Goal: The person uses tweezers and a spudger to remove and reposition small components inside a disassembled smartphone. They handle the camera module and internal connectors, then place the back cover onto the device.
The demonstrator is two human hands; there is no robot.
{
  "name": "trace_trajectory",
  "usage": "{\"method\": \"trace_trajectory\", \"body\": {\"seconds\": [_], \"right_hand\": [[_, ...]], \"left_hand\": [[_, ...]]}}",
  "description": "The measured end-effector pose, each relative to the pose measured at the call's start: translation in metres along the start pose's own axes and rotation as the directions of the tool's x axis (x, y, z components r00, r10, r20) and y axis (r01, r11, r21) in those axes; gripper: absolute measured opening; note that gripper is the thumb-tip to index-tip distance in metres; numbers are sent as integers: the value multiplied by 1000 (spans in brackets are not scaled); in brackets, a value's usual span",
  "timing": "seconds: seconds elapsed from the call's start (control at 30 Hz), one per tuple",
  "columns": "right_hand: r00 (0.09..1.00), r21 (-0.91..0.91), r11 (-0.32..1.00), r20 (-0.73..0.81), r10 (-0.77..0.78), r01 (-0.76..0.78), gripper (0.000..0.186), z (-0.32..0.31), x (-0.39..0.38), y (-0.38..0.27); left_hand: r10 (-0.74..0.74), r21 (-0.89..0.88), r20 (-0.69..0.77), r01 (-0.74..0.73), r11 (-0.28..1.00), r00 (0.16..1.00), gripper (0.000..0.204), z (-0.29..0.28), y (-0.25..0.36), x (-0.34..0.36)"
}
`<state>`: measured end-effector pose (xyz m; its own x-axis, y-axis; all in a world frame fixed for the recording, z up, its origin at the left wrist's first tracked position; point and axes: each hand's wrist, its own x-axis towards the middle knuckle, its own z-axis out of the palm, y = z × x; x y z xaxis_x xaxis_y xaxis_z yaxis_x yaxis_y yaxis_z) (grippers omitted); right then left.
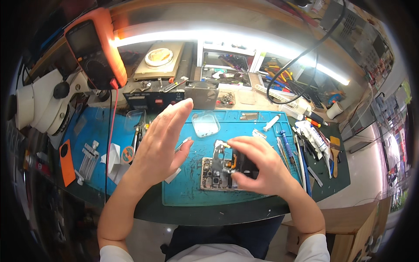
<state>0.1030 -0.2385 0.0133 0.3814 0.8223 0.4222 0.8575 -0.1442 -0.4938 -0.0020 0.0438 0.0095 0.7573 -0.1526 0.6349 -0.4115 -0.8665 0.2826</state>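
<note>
An opened phone point(214, 177) lies on the blue work mat point(187, 194), its circuit parts and camera lenses exposed. My right hand point(262, 163) curves over its right side, fingers at the top and thumb at the bottom of a dark phone panel point(245, 165). Between panel and body show an orange flex cable point(233, 162) and a grey flap point(219, 150). My palm hides most of the panel. To the left, my left hand point(159, 146) is raised above the mat, fingers stretched and thumb apart, holding nothing. Beside that thumb is a small metallic piece point(183, 144), partly hidden.
A clear plastic tray point(206, 124) sits beyond the phone. Screwdrivers point(286, 146), brushes and tweezers crowd the right side. At left are an orange multimeter point(96, 50), a white microscope point(41, 107), a metal clamp point(89, 159) and an orange phone cover point(66, 163). A black cable point(301, 54) hangs overhead.
</note>
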Motion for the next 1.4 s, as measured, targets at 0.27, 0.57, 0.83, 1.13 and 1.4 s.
{"method": "trace_trajectory", "body": {"seconds": [0.27, 0.57, 0.83, 1.13, 1.4], "right_hand": [[990, -110, 991, 122, -65, 78, 68, 13, -10, -5], [986, -111, 992, 164, -38, 57, 62, 8, -7, -5], [983, -104, 993, 180, -42, 62, 62, 16, -3, -7], [982, -118, 991, 185, -34, 56, 62, 15, -3, -6], [982, -118, 991, 189, -32, 55, 62, 17, -3, -7]], "left_hand": [[-175, -41, 133, 181, 983, 976, 54, -10, 46, -55], [-210, -81, 120, 221, 972, 970, 45, 19, 64, -79], [-162, -129, 134, 179, 975, 978, 43, 18, 62, -79], [-141, -111, 161, 160, 981, 977, 45, 17, 63, -80], [-140, -113, 158, 159, 981, 977, 45, 18, 63, -80]]}}
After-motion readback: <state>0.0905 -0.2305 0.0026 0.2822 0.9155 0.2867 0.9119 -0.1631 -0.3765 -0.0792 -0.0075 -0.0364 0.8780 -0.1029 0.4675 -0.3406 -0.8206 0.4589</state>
